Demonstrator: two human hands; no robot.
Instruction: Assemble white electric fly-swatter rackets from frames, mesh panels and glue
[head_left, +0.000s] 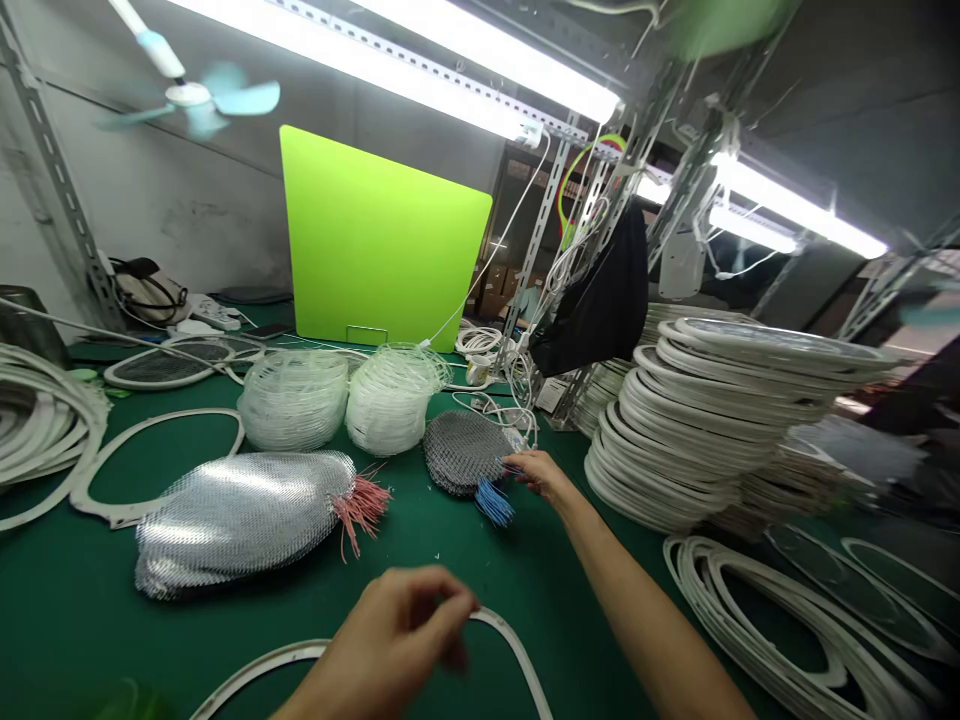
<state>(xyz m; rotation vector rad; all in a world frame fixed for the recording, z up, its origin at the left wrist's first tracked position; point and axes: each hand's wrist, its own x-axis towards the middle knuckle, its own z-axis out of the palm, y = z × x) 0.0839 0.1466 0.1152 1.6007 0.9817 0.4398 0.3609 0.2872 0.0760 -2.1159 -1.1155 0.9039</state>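
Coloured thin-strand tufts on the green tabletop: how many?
2: a red tuft at the right end of the silver mesh pile, a blue tuft at the near edge of the dark grey mesh pile. Others may be hidden.

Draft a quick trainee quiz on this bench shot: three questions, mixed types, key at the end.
1. Which hand is nearer the dark mesh?
2. True or false: red strands stick out from one end of the silver mesh.
3. The upright panel behind the translucent coils is: A) black, B) lime green, C) white.

Key: 1. The right hand. 2. True. 3. B.
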